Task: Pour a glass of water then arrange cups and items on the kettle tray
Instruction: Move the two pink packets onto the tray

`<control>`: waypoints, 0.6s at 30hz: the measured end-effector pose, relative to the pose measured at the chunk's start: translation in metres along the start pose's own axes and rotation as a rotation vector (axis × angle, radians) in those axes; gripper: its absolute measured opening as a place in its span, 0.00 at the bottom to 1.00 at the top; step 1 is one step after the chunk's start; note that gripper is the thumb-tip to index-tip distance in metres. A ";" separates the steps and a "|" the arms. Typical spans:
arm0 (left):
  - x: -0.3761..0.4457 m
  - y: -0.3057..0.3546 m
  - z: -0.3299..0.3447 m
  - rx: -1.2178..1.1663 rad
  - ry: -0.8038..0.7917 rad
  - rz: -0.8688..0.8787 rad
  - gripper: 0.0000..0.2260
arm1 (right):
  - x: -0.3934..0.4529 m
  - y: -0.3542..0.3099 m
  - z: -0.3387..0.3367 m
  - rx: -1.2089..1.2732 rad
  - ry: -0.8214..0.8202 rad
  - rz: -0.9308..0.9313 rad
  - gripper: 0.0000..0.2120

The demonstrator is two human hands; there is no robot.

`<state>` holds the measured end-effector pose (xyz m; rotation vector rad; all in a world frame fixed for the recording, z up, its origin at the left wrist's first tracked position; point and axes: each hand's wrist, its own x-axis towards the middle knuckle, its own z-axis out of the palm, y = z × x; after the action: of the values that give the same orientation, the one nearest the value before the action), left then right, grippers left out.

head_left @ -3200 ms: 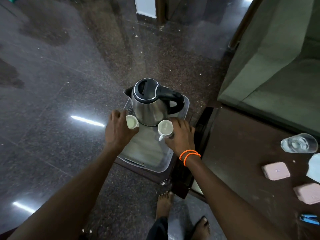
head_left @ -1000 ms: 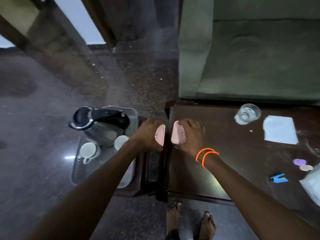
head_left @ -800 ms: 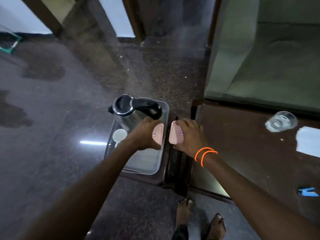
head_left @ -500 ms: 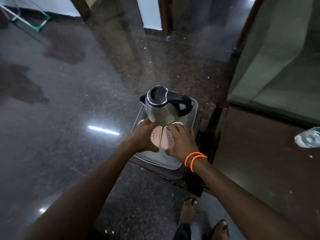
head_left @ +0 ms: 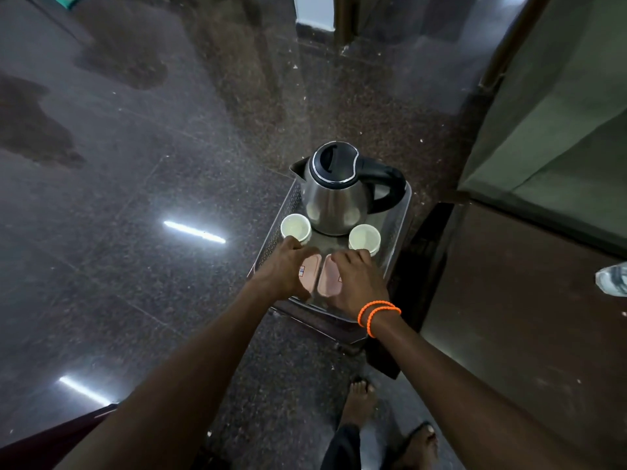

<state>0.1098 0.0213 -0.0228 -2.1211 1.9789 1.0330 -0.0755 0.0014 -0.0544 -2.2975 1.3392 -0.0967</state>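
A steel kettle (head_left: 334, 191) with a black lid and handle stands at the far end of the clear kettle tray (head_left: 398, 228). Two white cups sit in front of it, the left cup (head_left: 296, 226) and the right cup (head_left: 364, 238). Two pink packets lie side by side on the tray's near part, the left packet (head_left: 309, 272) and the right packet (head_left: 329, 276). My left hand (head_left: 283, 269) rests on the left packet, my right hand (head_left: 356, 283) on the right one. Fingers cover much of both packets.
The tray sits on a small dark stand (head_left: 325, 325) over a polished granite floor (head_left: 142, 198). A dark brown table (head_left: 515, 300) lies to the right with a water glass (head_left: 614, 278) at its edge. A green sofa (head_left: 559, 106) is behind it. My feet (head_left: 359, 401) show below.
Both hands carried the pink packets from the table over to the tray and lowered them flat in front of the cups. The view swung left with them.
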 end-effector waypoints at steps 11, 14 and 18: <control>0.008 -0.011 0.012 0.000 -0.024 0.021 0.43 | 0.000 0.002 0.012 -0.111 -0.071 -0.067 0.29; 0.009 -0.011 0.012 0.026 -0.035 0.026 0.43 | 0.000 0.004 0.012 -0.151 -0.072 -0.065 0.28; 0.009 -0.007 0.010 0.074 -0.063 0.046 0.43 | -0.002 0.006 0.008 -0.102 -0.033 -0.062 0.31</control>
<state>0.1113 0.0193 -0.0375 -1.9901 2.0125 1.0037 -0.0787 0.0032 -0.0637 -2.4152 1.2843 -0.0102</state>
